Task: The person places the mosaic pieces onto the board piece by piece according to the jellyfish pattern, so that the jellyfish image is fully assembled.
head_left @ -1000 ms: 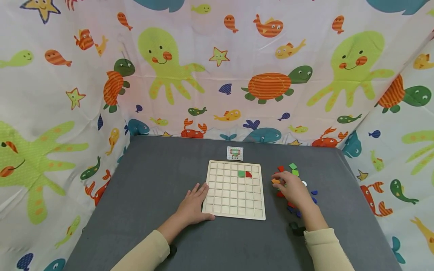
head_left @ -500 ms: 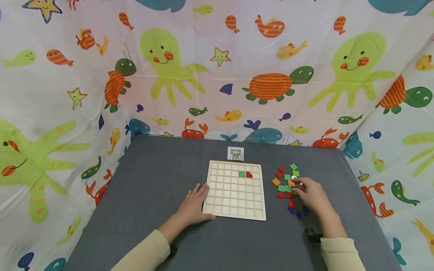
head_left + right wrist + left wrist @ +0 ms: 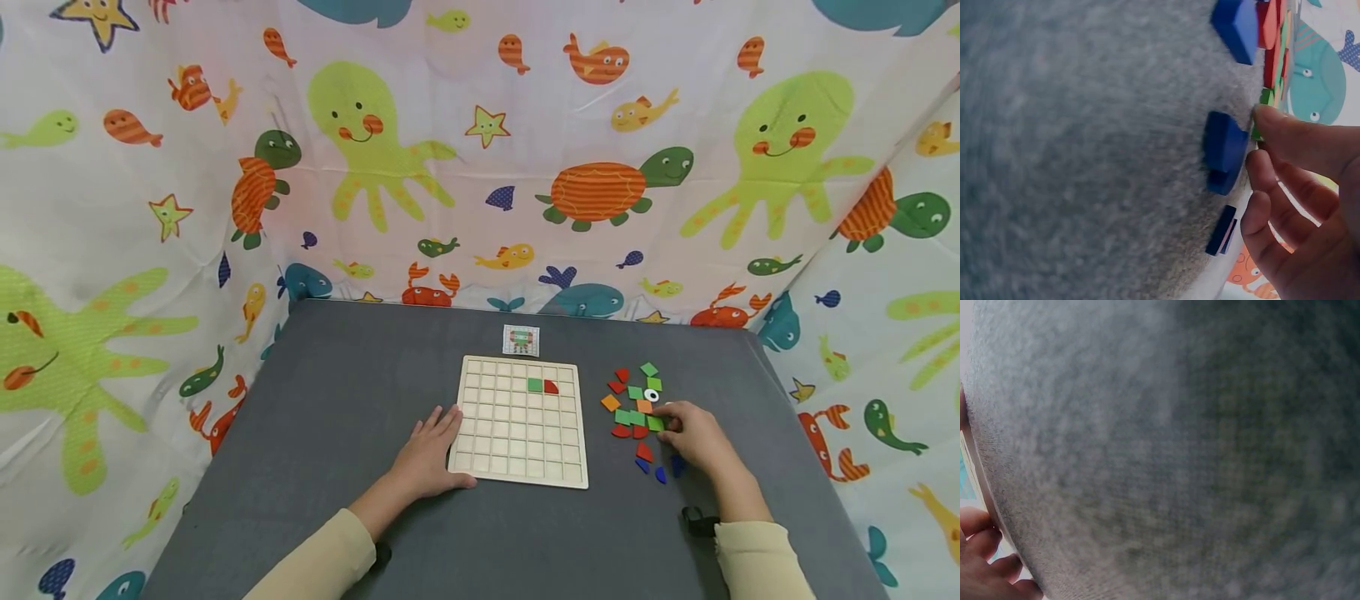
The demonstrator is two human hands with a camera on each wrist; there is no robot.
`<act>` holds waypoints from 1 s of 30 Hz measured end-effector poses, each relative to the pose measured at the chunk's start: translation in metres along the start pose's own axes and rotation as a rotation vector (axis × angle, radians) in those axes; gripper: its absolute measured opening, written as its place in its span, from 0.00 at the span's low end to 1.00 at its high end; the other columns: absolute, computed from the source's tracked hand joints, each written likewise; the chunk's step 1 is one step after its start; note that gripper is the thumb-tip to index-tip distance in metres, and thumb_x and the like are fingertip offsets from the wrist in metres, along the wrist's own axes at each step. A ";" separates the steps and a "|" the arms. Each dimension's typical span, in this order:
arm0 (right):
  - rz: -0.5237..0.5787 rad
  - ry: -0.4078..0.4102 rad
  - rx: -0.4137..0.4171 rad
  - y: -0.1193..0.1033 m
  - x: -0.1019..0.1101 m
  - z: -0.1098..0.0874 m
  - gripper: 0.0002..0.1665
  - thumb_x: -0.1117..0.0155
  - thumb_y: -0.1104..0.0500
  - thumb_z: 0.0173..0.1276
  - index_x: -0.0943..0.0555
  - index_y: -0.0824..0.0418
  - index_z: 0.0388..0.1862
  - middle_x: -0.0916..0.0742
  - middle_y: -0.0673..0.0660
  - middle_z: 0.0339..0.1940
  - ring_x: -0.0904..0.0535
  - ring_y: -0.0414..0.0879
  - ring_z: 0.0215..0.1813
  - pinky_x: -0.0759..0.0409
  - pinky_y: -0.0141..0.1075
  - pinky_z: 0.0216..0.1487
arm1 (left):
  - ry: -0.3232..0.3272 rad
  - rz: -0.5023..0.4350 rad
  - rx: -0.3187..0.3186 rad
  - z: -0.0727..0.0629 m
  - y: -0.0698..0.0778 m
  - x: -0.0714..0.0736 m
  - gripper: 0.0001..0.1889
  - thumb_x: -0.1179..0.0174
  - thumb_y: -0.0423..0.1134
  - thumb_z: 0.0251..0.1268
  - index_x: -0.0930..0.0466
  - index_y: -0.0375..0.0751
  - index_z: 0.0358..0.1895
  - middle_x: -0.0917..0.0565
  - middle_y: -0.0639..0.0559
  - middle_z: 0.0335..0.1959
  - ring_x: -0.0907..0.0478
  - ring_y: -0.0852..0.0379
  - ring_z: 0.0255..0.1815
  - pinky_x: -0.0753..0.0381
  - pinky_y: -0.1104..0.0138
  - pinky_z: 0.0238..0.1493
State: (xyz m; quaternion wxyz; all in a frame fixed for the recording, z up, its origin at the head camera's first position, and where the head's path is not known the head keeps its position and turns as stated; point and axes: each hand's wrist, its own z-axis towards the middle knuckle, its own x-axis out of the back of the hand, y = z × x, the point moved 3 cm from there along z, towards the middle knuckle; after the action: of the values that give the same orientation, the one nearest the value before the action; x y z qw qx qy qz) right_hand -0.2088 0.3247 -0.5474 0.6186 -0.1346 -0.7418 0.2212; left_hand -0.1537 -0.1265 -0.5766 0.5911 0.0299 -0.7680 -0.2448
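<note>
Sea-creature curtain (image 3: 427, 100) everywhere in this one: octopuses, turtles, crabs and fish fill the top half of the head view and run down both sides. Below it sits a dark grey table (image 3: 352, 375).

Mid-frame on the table there's a pale gridded board (image 3: 517, 425), a little tilted, with a green square (image 3: 535, 385) and a red quarter (image 3: 551, 387) in neighbouring cells near its upper right. A small card (image 3: 521, 340) with a printed grid picture lies just above the board's top edge.

Left hand (image 3: 429, 454) is laid against the board's left side, fingers apart and pretty straight, thumb down at the lower left corner. Its wrist view is mostly blurry grey surface, with fingertips at the left edge.

Right hand (image 3: 696, 433) is over in the loose pieces, right of the board. Its fingers are bent, thumb touching a green piece (image 3: 655, 424) at the pile's right side; honestly can't tell if it's clamped on it or just touching.

Just above that are an orange piece (image 3: 644, 407) and a white ring (image 3: 652, 396). More red and green bits are scattered around, with blue pieces (image 3: 661, 475) lowest in the pile, and they show up big in the right wrist view too.
</note>
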 end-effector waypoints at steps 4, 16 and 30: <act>0.003 -0.022 -0.008 0.004 -0.001 0.002 0.19 0.28 0.63 0.64 0.15 0.64 0.55 0.17 0.60 0.39 0.24 0.50 0.38 0.25 0.43 0.37 | 0.006 -0.016 -0.008 -0.001 0.000 0.000 0.62 0.28 0.68 0.49 0.49 0.41 0.82 0.47 0.48 0.83 0.54 0.42 0.84 0.48 0.41 0.78; -0.047 0.005 0.061 0.004 0.002 -0.002 0.15 0.29 0.66 0.64 0.15 0.69 0.49 0.16 0.63 0.39 0.20 0.50 0.36 0.19 0.48 0.39 | 0.010 -0.022 -0.009 0.000 -0.002 0.001 0.62 0.29 0.69 0.49 0.50 0.42 0.82 0.48 0.49 0.83 0.55 0.43 0.84 0.49 0.41 0.78; -0.071 0.118 0.152 -0.028 0.013 -0.001 0.17 0.31 0.64 0.68 0.16 0.68 0.54 0.17 0.67 0.47 0.21 0.55 0.41 0.20 0.56 0.45 | -0.003 -0.014 -0.008 -0.001 0.001 0.002 0.62 0.28 0.68 0.50 0.51 0.41 0.82 0.48 0.48 0.83 0.55 0.43 0.84 0.48 0.41 0.78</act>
State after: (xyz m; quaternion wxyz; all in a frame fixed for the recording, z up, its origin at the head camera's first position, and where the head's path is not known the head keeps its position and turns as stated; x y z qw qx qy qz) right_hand -0.2083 0.3071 -0.5219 0.6771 -0.0737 -0.6894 0.2465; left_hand -0.1533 -0.1272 -0.5740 0.5883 0.0328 -0.7676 -0.2520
